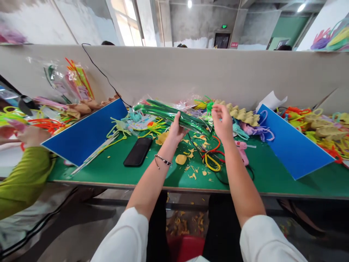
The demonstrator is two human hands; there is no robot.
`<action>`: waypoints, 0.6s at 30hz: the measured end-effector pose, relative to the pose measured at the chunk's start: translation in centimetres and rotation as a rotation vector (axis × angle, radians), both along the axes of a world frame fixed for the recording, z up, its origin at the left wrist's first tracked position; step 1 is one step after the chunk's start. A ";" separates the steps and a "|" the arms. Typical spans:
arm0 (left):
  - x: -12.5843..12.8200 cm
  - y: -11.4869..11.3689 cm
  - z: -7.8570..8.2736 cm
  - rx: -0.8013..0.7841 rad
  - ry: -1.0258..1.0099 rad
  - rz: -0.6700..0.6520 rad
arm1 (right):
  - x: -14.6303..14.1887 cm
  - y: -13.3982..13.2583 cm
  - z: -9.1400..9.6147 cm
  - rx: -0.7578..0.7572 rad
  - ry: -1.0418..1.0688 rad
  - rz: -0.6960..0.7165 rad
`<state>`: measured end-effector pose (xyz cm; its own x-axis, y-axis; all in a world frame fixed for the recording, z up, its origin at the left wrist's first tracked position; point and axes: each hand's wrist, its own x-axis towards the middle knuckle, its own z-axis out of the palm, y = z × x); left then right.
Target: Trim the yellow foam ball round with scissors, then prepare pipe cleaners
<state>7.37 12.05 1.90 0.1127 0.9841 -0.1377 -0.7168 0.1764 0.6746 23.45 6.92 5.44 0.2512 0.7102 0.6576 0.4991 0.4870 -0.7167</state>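
Observation:
My left hand is closed around a clear plastic bag of green pipe cleaners, its thumb lying on top. The bag is held slantwise above the table. Close to the bag's right end is my right hand, raised, with fingers loosely bent and nothing visible in them. Just left of its fingertips, a bright green pipe-cleaner piece shows; I see no clear grip on it. Below the hands lie yellow carton scraps and yellow and orange loops, perhaps scissor handles.
Blue partitions stand left and right. A black phone, a pink glue gun and egg-carton pieces are on the green table. At far left, another person's hand is at work.

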 end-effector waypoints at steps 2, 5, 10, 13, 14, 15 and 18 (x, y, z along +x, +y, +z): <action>-0.9 0.4 -0.3 -0.046 0.042 0.004 | 1.3 -0.7 -1.1 0.045 0.057 0.019; -1.7 0.6 -0.3 -0.051 0.050 0.027 | 1.8 -2.4 -2.5 -0.003 -0.071 0.121; -1.8 0.6 0.1 -0.053 0.032 0.018 | 0.0 -4.2 -3.9 -0.019 -0.404 0.117; -1.8 0.5 0.0 -0.047 0.015 0.013 | -0.6 -4.5 -4.1 -0.027 -0.467 0.164; -1.8 0.4 0.0 -0.046 0.012 0.008 | -0.8 -4.5 -4.1 -0.018 -0.461 0.187; -1.8 0.3 0.0 -0.046 0.009 0.004 | -0.8 -4.5 -4.2 0.000 -0.445 0.195; -1.5 0.0 -0.1 -0.060 0.007 0.001 | -1.2 -4.5 -4.4 0.059 -0.365 0.119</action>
